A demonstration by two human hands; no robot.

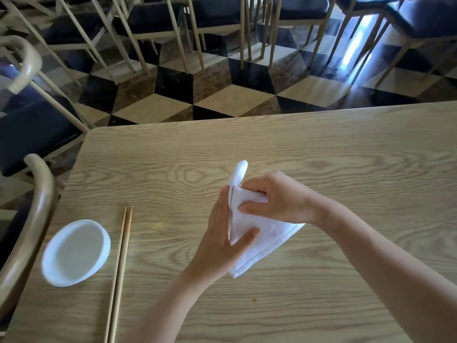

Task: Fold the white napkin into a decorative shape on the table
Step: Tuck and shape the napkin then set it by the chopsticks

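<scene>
The white napkin (264, 240) is partly folded and held up a little above the wooden table (173, 169), near its middle. A rounded white tip sticks up at its far end, and a hemmed corner hangs down toward me. My left hand (223, 233) holds the napkin from the left, its fingers straight along the cloth's left edge and the thumb pressed on the front. My right hand (274, 196) comes in from the right and grips the upper fold, fingers curled over it and thumb on the cloth.
A white oval dish (75, 252) lies at the table's left side, with a pair of wooden chopsticks (121, 266) just right of it. Wooden chairs (27, 125) with dark seats stand to the left and beyond the table on a checkered floor.
</scene>
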